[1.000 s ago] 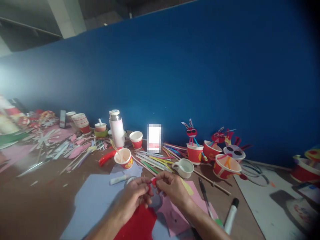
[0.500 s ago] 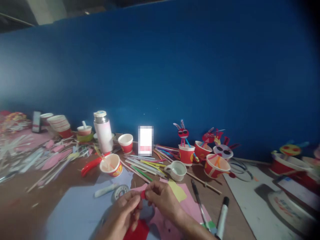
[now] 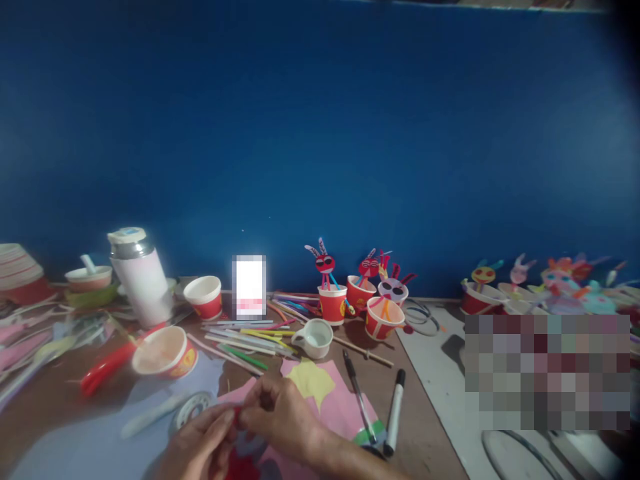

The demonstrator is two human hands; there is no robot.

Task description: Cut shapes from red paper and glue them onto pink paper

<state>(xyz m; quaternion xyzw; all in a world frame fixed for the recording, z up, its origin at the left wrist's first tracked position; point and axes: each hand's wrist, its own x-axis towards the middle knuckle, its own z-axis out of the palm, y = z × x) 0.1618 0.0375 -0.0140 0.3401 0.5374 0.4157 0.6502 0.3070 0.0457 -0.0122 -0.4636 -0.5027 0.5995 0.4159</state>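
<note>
Pinching small red piece between fingertips: right hand, left hand touching.

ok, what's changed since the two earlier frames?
View swung right: the objects sit farther left in frame, and more decorated paper cups show at right. Both hands came back toward the wearer, uncovering more of the yellow paper. No visible pickup or release: left hand and right hand still pinch the small red piece. Black pen and marker unmoved on the table.
</note>
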